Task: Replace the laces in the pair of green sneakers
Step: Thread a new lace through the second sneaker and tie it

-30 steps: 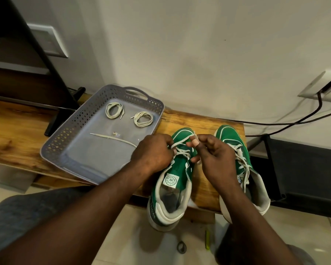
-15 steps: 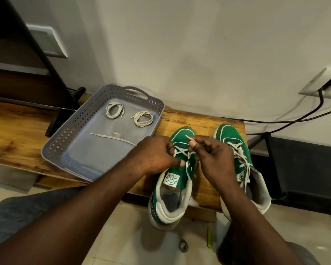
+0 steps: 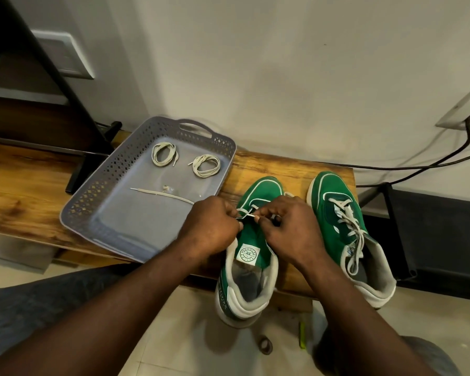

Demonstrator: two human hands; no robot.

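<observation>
- Where the worktop [image 3: 25, 191] reaches its front edge, both sneakers overhang it: the heels of the left sneaker [image 3: 263, 189] and the right sneaker [image 3: 337, 207] stick out over the floor [image 3: 190, 321], and the toes point at the wall [image 3: 282, 77].
- Left hand [image 3: 210, 226] and right hand [image 3: 291, 229] meet over the left sneaker's throat. Each grip is narrow, fingertips curled and pinching a thin white lace [image 3: 247, 213] (only a short stretch shows between the two hands).
- Below the hands the left sneaker's tongue lies bare, green with a square white label, and its collar gapes.
- Just beside it, not touching, the right sneaker is laced in criss-cross, with loose ends trailing toward its heel.
- Bare wood shows between the two sneakers and past their toes up to the wall. The worktop's right end lies just beyond the right sneaker.
- To the left sits a grey plastic tray [image 3: 92, 196], rectangular with rounded corners, pierced walls and a cut-out handle on its far side. Its near side lies along the worktop's front edge, and its right wall is close to the left sneaker's toe.
- Inside the tray are two pale coils [image 3: 163, 154] of flat lace at the far end, apart from each other, and one straight strip [image 3: 160, 194] across the middle. The near half of its smooth floor is open.
- The worktop is glossy brown wood with dark grain, the sneakers are matte green with white piping and grey lining, and the floor is pale tile.
- Black cables [image 3: 418, 166] run along the wall at right.
</observation>
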